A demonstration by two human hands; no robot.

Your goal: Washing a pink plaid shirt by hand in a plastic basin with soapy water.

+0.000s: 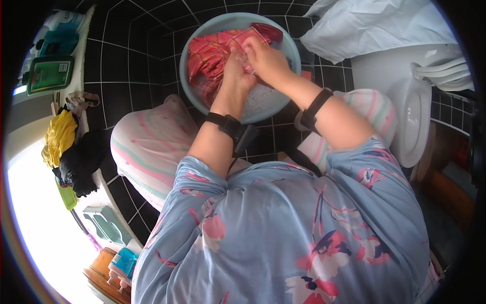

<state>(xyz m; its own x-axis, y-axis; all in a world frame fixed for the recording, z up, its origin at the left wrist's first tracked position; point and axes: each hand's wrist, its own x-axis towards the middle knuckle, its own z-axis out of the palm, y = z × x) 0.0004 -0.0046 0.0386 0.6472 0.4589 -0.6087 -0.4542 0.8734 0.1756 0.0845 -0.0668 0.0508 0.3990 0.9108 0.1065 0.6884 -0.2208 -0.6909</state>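
A round pale blue basin (297, 55) stands on the dark tiled floor in front of me. Red plaid cloth (206, 57) lies bunched and wet in it, over cloudy, sudsy water (262, 100). My left hand (236, 72) is closed on a fold of this cloth near the basin's middle. Right beside it, almost touching, my right hand (268, 60) grips the same cloth, with its fingers curled toward the left hand. A bit of the wet fabric shows between the two hands; the fingertips are partly hidden. Black bands circle both forearms.
My knees in striped trousers flank the basin. To the right stand a white toilet (412, 119) and a hanging white sheet (377, 28). Along the left ledge are a green bottle (49, 75), yellow cloth (59, 138), black cloth (83, 162) and a blue pump bottle (123, 262).
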